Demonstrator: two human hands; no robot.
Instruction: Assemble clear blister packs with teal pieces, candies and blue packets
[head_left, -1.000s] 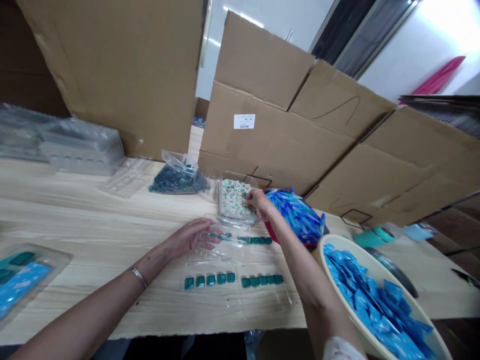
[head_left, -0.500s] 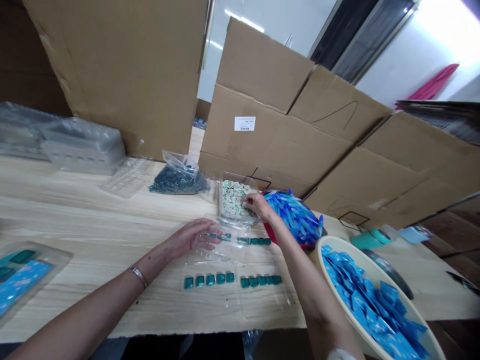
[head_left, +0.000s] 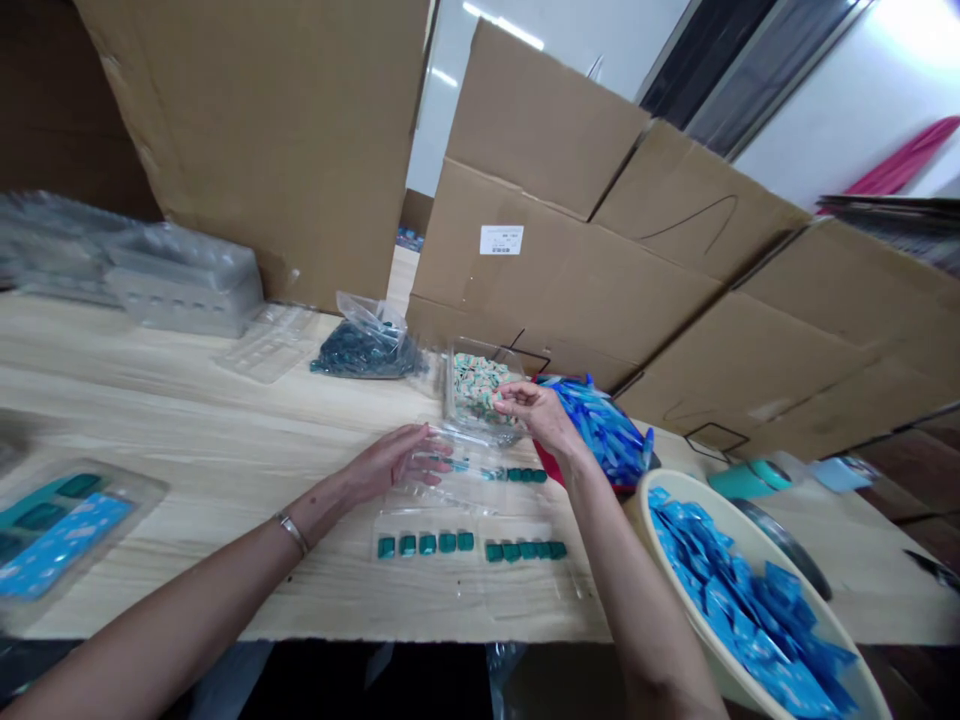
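Clear blister tray (head_left: 459,482): light, flimsy, hold by the edge (left hand (head_left: 394,465) spread over it; right hand (head_left: 536,412) curled, pinch unclear).

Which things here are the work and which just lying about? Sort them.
Work: left hand on a clear blister tray; right hand at a clear box of small patterned pieces; rows of teal pieces.
Lying about: stacked blister trays; bagged dark teal pieces; basin of blue packets; cardboard boxes.

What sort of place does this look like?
Probably a small packing workshop: cardboard cartons stand behind a long wooden table, clear plastic blister trays are stacked on it, and a cream basin holds loose blue packets.
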